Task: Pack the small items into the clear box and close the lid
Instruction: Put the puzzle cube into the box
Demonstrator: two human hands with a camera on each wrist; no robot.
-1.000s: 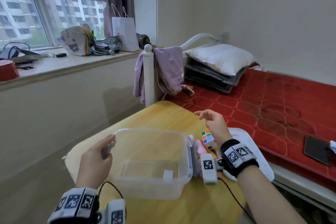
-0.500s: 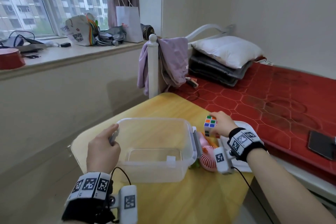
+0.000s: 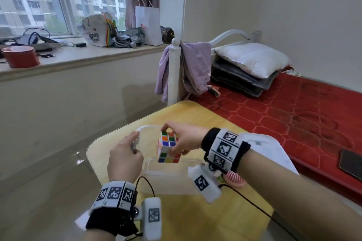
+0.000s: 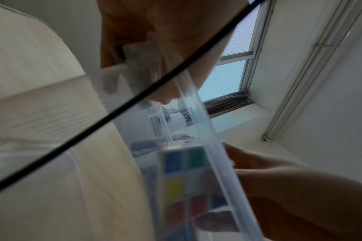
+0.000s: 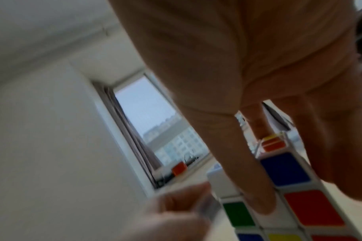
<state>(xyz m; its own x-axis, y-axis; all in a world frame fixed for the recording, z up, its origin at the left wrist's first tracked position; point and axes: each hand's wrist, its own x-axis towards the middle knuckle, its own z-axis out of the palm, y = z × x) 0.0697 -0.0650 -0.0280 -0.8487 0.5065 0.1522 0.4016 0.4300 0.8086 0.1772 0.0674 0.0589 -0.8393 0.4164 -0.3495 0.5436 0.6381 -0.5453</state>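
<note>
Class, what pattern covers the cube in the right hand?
The cube shows scrambled mixed-colour squares; clearest in the head view.

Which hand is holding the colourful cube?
The right hand. Its grip pinches the puzzle cube above the clear box, while the left hand only holds the box's left rim.

My view: a yellow wooden tabletop (image 3: pixel 176 219) with rounded corners. The clear box (image 3: pixel 168 182) stands on it; a white lid (image 3: pixel 274 148) and pink fan (image 3: pixel 234 179) lie to its right.
</note>
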